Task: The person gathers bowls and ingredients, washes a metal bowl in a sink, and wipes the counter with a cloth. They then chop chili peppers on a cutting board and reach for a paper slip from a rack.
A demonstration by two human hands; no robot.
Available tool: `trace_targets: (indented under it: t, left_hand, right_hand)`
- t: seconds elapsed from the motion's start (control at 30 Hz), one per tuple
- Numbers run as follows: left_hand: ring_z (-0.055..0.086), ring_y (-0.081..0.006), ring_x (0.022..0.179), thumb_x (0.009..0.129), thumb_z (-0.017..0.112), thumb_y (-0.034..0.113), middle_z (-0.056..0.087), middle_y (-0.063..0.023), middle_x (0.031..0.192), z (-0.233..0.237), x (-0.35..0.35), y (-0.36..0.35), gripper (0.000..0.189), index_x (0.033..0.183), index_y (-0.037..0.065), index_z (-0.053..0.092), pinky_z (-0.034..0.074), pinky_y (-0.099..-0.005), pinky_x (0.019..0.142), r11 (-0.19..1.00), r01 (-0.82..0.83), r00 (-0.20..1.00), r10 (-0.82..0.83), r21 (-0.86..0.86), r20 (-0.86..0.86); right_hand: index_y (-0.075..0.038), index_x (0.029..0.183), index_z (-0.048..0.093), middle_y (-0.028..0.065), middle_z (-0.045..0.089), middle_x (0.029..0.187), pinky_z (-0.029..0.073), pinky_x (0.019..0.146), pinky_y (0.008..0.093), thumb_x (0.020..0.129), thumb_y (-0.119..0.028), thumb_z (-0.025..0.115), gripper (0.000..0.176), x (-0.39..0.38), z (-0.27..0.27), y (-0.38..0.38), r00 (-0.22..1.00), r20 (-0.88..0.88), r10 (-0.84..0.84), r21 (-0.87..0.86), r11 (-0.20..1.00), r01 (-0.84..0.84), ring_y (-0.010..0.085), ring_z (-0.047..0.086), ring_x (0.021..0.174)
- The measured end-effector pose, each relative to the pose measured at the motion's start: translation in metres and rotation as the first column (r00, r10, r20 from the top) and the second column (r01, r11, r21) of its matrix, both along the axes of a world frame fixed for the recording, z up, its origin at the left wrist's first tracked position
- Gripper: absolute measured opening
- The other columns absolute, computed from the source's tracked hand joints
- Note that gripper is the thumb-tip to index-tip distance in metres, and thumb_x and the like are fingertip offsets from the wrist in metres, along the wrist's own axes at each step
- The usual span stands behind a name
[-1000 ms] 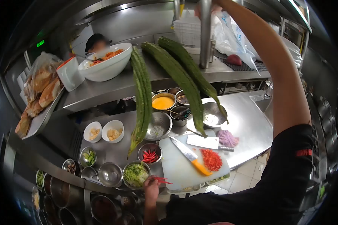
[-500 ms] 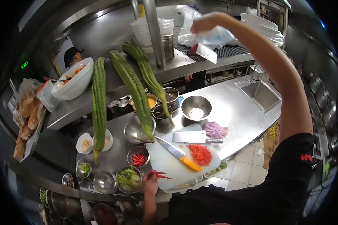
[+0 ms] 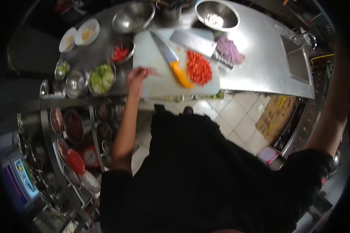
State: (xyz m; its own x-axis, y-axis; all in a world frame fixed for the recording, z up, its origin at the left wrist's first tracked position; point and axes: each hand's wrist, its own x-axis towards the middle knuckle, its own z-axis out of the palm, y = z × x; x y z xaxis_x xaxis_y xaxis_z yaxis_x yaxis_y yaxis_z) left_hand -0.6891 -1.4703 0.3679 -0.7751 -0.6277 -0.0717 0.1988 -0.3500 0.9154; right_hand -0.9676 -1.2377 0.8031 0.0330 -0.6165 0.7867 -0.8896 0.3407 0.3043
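Observation:
My left hand [image 3: 136, 79] is closed on red chili peppers [image 3: 153, 72] over the left edge of the cutting board [image 3: 155, 54]. On the board lie a knife with an orange handle [image 3: 179, 73], a cleaver [image 3: 194, 42] and a heap of chopped red chili [image 3: 199, 68]. A bowl of red chilies [image 3: 121, 51] stands just beyond my left hand, and a bowl of chopped greens [image 3: 101, 78] is to its left. My right arm reaches up at the right edge, where the hand itself is lost in the dark rim.
A purple cloth-like bundle [image 3: 229, 50] lies right of the board. Steel bowls [image 3: 133, 17] and a bowl with white contents [image 3: 217, 15] stand at the back. The sink [image 3: 299, 62] is at the right, a shelf of pans at the lower left, cardboard [image 3: 276, 116] on the floor.
The view has tilted down, and the green gourds and upper shelf have left it. My right arm has moved to the far right; my left hand still holds the chilies.

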Motion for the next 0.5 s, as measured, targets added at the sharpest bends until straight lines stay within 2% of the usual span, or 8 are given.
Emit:
trace_targets:
  t: [0.1,0.2,0.23,0.27,0.3,0.4,0.43,0.5]
  left_hand:
    - [0.058,-0.014,0.069,0.078,0.06,-0.007,0.061,-0.0074,0.082,-0.028,-0.022,0.0,0.014,0.092,-0.004,0.058,0.048,-0.0246,0.065,0.982,-0.161,0.986,0.156,0.094,0.059]
    - [0.058,-0.015,0.075,0.079,0.061,-0.006,0.06,-0.0092,0.088,-0.048,-0.023,-0.002,0.026,0.104,-0.005,0.052,0.05,-0.0245,0.066,0.979,-0.201,0.976,0.198,0.033,0.092]
    - [0.059,-0.0145,0.071,0.077,0.064,-0.005,0.06,-0.0091,0.086,-0.044,-0.02,0.0,0.032,0.106,-0.003,0.051,0.05,-0.0246,0.064,0.97,-0.229,0.964,0.238,-0.084,0.12]
    - [0.06,-0.0141,0.068,0.074,0.066,-0.005,0.06,-0.0089,0.085,-0.041,-0.016,0.0,0.037,0.108,-0.002,0.05,0.049,-0.0248,0.061,0.947,-0.246,0.95,0.277,-0.205,0.142]
    - [0.06,-0.0141,0.068,0.074,0.066,-0.005,0.06,-0.0089,0.085,-0.042,-0.012,-0.002,0.037,0.108,-0.002,0.05,0.049,-0.0248,0.061,0.944,-0.257,0.946,0.29,-0.208,0.146]
    - [0.059,-0.017,0.063,0.064,0.072,-0.003,0.058,-0.009,0.094,-0.03,0.004,-0.002,0.056,0.114,0.008,0.05,0.047,-0.0302,0.06,0.729,-0.016,0.835,0.386,-0.684,0.391]
    - [0.059,-0.017,0.063,0.064,0.072,-0.003,0.058,-0.009,0.094,-0.027,0.009,0.001,0.056,0.114,0.008,0.05,0.047,-0.0302,0.06,0.727,-0.005,0.833,0.383,-0.687,0.4]
    - [0.059,-0.0237,0.069,0.064,0.072,0.001,0.056,-0.0081,0.093,-0.021,0.012,0.0,0.051,0.11,0.01,0.053,0.046,-0.0359,0.063,0.572,0.15,0.801,0.408,-0.807,0.438]
  right_hand:
    - [-0.005,0.1,0.061,0.0096,0.063,0.096,0.047,0.079,0.0285,0.074,0.0,0.061,0.027,0.023,-0.082,0.02,0.987,0.055,0.152,-0.028,0.988,-0.15,0.0248,0.061,0.083]
    - [-0.006,0.099,0.062,0.0101,0.063,0.095,0.048,0.077,0.0286,0.07,0.005,0.064,0.031,0.056,-0.25,0.017,0.856,0.497,0.141,0.124,0.965,-0.231,0.0264,0.061,0.082]
    - [-0.007,0.102,0.061,0.0103,0.062,0.092,0.049,0.074,0.0315,0.071,0.001,0.064,0.032,0.064,-0.308,0.007,0.784,0.59,0.194,0.066,0.956,-0.286,0.0282,0.06,0.083]
    - [-0.009,0.106,0.06,0.0111,0.061,0.093,0.049,0.074,0.0351,0.072,-0.002,0.063,0.035,0.091,-0.355,0.006,0.543,0.839,-0.026,0.137,0.977,-0.165,0.0295,0.059,0.087]
    - [-0.011,0.109,0.059,0.0108,0.06,0.097,0.049,0.075,0.037,0.073,-0.005,0.064,0.037,0.105,-0.389,0.002,0.563,0.823,-0.077,0.214,0.96,-0.183,0.0289,0.059,0.092]
    - [-0.012,0.12,0.052,0.0142,0.05,0.107,0.05,0.074,0.0389,0.073,-0.007,0.062,0.048,0.155,-0.409,-0.022,0.509,0.834,-0.214,0.317,0.94,-0.124,0.0307,0.057,0.093]
    - [-0.012,0.122,0.049,0.0157,0.048,0.108,0.05,0.073,0.0392,0.073,-0.006,0.061,0.051,0.162,-0.417,-0.031,0.511,0.831,-0.221,0.315,0.943,-0.104,0.0316,0.056,0.094]
    - [-0.011,0.126,0.045,0.0193,0.046,0.106,0.05,0.073,0.0391,0.074,-0.005,0.058,0.054,0.164,-0.427,-0.051,0.578,0.778,-0.247,0.346,0.936,-0.065,0.0334,0.054,0.095]
